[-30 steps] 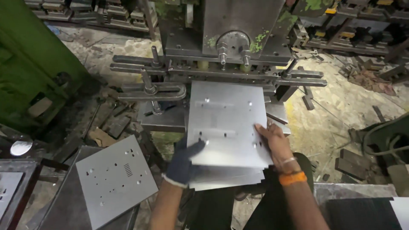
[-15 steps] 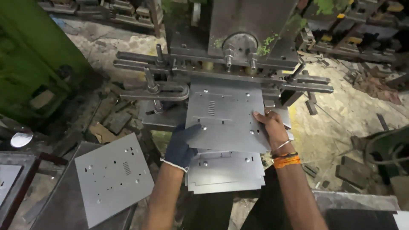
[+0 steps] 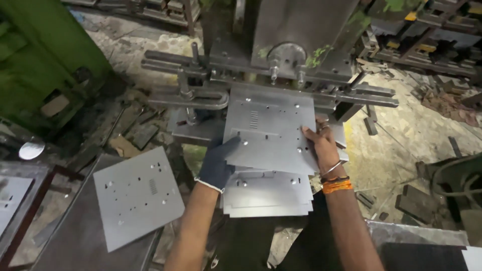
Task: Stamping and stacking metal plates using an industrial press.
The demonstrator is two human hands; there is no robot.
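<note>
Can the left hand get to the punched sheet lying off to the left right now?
Probably not at once: the left hand grips the top sheet together with the right hand. The path to the loose sheet looks unobstructed otherwise.

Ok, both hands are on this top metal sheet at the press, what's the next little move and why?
Probably slide the top sheet further forward under the press head. The left hand and right hand grip its sides, and its near edge overhangs the stack of sheets.
</note>
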